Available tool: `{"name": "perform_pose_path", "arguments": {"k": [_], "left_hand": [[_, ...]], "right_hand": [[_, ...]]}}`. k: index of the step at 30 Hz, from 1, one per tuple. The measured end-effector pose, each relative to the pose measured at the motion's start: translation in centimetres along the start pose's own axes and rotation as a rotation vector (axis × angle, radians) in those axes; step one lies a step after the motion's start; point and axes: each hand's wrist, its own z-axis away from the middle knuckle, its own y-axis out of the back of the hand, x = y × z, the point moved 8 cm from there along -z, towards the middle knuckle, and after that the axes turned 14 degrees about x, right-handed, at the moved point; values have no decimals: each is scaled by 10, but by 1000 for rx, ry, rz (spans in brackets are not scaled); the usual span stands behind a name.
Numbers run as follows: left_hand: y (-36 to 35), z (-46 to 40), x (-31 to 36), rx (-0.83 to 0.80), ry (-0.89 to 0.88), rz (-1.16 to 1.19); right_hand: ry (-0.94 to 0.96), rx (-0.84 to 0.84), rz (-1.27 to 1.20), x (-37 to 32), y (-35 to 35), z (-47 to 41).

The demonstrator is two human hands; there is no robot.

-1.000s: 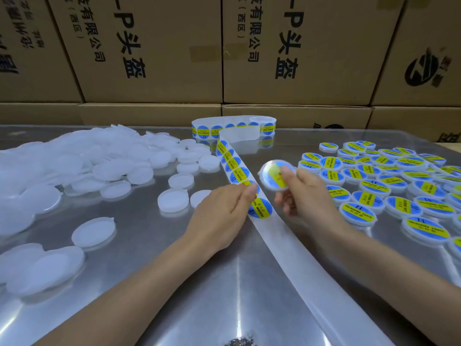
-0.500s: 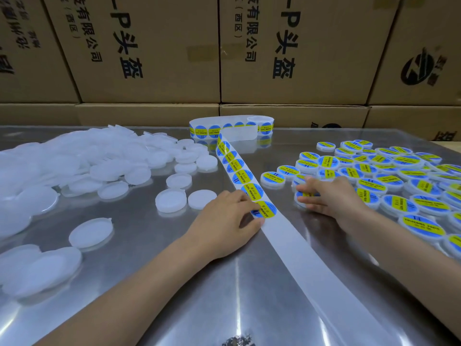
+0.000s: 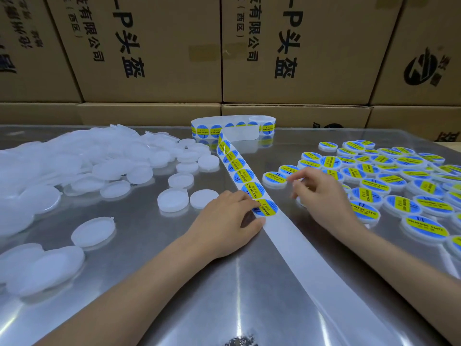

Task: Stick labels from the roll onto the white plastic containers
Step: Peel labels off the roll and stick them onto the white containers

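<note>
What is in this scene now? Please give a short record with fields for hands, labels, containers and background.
left hand: rests on table, fingers at nearest label on strip
right hand: over labelled containers, holds nothing visible
roll: far centre, strip runs toward the person
backing: bare, no labels, near side
plain containers: left pile
table: shiny metal
background: cardboard boxes

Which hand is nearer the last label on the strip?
Left. The left hand has its fingertips on the edge of the last label. The right hand hovers apart to the label's right, over the labelled containers.
</note>
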Motion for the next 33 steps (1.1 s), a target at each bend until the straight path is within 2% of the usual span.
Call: {"name": "perform_pose_path", "arguments": {"k": [4, 7, 11, 16, 20, 33], "left_hand": [[1, -2, 1, 21, -13, 28], [5, -4, 0, 62, -23, 30], [10, -4, -8, 155, 65, 81], [2, -5, -14, 75, 84, 77], [5, -6, -13, 78, 77, 140], [8, -8, -17, 110, 112, 122]], "right_hand": [[282, -234, 222, -22, -30, 22], [333, -316, 305, -20, -41, 30], [382, -278, 248, -25, -38, 29], [405, -350, 174, -30, -41, 34], [374, -392, 146, -27, -44, 34], [472, -223, 233, -46, -34, 36]]}}
